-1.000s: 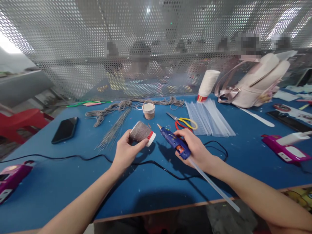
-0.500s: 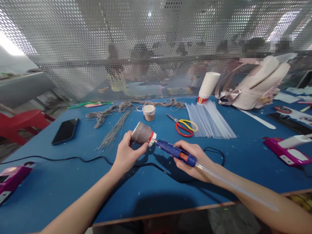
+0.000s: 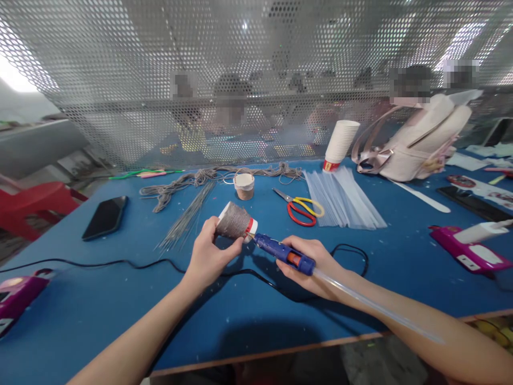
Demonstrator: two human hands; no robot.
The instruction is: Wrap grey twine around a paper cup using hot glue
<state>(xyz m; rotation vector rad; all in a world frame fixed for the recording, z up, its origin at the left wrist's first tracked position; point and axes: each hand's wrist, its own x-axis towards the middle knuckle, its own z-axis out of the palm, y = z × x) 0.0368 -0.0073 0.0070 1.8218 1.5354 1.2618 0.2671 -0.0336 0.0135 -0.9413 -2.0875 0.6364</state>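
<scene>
My left hand [image 3: 210, 251] is closed around a paper cup [image 3: 233, 220] that lies tilted on its side above the table. Grey-brown cord wraps most of the cup, leaving a red band and a white end bare at the right. In my right hand [image 3: 306, 262] is a blue hot glue gun [image 3: 282, 252], with a long clear glue stick [image 3: 372, 302] jutting from its back. The gun's nozzle is at the red band, close beside the cord's edge; whether it touches I cannot tell. Behind the cup stands a small cord-wrapped cup [image 3: 244, 187] with a white top.
Scissors [image 3: 300, 208] and clear glue sticks [image 3: 342, 200] lie behind my right hand, near stacked paper cups [image 3: 340, 144]. Grey cords [image 3: 188, 211] and a phone [image 3: 105, 218] are at left. A black cable [image 3: 140, 263] crosses the table; purple power strips [image 3: 467, 251] sit at the sides.
The glue gun and my right hand have shifted slightly left, the nozzle moving a little down along the red band. My left hand still holds the cup in nearly the same place.
</scene>
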